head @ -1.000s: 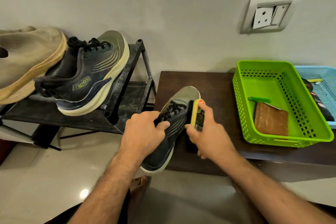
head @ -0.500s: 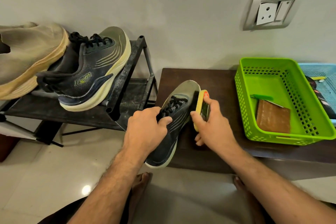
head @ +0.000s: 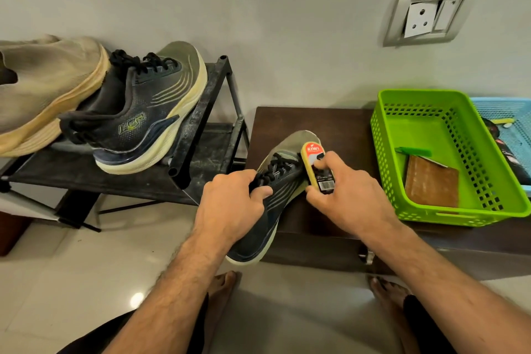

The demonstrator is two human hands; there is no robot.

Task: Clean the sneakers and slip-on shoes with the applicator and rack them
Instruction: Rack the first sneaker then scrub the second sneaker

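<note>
The left hand [head: 230, 204] grips a dark sneaker [head: 267, 210] at its laces, holding it tilted over the near edge of the dark bench [head: 330, 129]. The right hand [head: 347, 195] pinches a yellow shoe-polish applicator [head: 317, 165] against the sneaker's side. Its mate [head: 138, 115] and a beige slip-on shoe [head: 43, 89] sit on the black rack [head: 207, 112]. A green basket [head: 465, 210] rests on the bench.

A: Camera position?

B: One head-worn wide-angle unit, facing forward and down toward the wall [head: 287, 8]. Close range: both forearms enter from the bottom edge.

A: Coverage?

B: Shoe rack [head: 201, 112] at left, dark table [head: 330, 123] at centre, green basket [head: 448, 213] at right, floor tiles [head: 71, 282] below. Straight edges bow near the borders. Single view, so no overlap
</note>
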